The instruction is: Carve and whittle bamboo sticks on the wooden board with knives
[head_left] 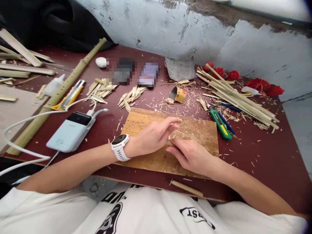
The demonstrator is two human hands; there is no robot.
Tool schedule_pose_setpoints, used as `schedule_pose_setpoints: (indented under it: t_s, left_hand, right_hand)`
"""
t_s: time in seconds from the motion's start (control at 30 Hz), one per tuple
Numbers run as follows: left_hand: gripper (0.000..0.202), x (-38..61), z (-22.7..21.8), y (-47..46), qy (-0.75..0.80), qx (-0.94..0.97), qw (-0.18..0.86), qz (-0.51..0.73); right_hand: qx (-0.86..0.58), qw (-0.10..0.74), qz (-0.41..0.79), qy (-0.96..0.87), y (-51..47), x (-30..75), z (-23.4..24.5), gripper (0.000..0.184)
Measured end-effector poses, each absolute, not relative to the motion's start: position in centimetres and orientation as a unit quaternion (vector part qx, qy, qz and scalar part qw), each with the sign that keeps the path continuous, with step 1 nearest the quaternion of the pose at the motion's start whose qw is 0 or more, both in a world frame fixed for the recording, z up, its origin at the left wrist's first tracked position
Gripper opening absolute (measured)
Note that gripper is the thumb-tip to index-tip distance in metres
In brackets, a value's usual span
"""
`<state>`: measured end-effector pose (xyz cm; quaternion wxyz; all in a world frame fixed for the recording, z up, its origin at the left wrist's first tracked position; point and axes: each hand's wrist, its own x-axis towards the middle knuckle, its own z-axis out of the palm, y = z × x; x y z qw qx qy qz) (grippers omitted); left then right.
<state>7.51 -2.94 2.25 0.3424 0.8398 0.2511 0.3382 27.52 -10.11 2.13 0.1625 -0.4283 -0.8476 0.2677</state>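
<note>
Over the wooden board (143, 121), my left hand (154, 136), with a white watch (120, 148) on its wrist, stretches its fingers to the right. No object shows in it, though its palm side is hidden. Just below and to the right, my right hand (193, 156) is closed round a small greenish bamboo piece (169, 143). Only a short end shows between the two hands; the rest is covered by the fingers. Pale shavings lie on the board beyond the fingertips.
A green utility knife (220, 125) and bamboo strips (241, 97) lie right. A power bank (69, 131), yellow cutter (73, 94) and long bamboo pole (63, 89) lie left. Cut slivers (133, 96) and a sandpaper roll (180, 95) sit behind. A wooden-handled tool (186, 188) lies at the front edge.
</note>
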Motion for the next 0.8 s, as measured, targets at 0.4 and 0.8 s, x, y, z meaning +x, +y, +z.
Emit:
schedule_pose_setpoints:
  t_s: [0.4,0.8]
  left_hand:
    - [0.018,7.7,1.8,-1.3,0.241,0.821,0.434,0.282]
    - [0.021,6.1,3.6,-1.4,0.258,0.858,0.385,0.221]
  right_hand:
    - [-0.402,0.162,0.342,-0.834,-8.7,28.3,2.8,0.03]
    - [-0.466,0.194,-0.014,-0.863,-8.3,28.3,4.3,0.019]
